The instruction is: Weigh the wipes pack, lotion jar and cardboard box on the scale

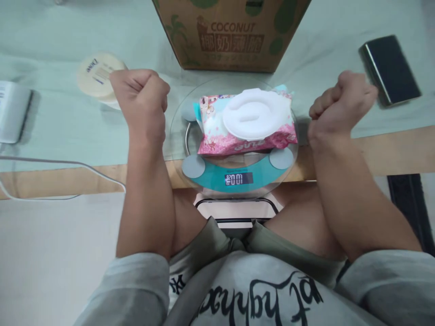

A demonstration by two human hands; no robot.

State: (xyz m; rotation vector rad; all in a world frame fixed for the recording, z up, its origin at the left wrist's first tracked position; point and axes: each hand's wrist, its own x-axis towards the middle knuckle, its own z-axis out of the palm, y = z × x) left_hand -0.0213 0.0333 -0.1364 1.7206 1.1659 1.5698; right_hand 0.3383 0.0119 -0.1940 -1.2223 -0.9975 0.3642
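Observation:
A pack of wet wipes (pixel 212 140), pink and light blue with a white plastic lid (pixel 256 113), lies on a round glass scale (pixel 238 181). The scale has a teal band, round grey pads and a lit digital display. To the left of the pack, my left hand (pixel 141 102) is closed in a fist, beside a round cream-coloured Dove container (pixel 100 77) that it partly covers. My right hand (pixel 343 102) makes a fist on the other side of the scale, near a dark rectangular object (pixel 390 70). Nothing shows in either fist.
A brown coconut carton (pixel 231 45) stands behind the scale. A white device (pixel 13 111) and a white cable (pixel 68 162) are on the left. The scale overhangs the wooden edge (pixel 390 151) of the surface, which a pale green cloth (pixel 50 27) covers.

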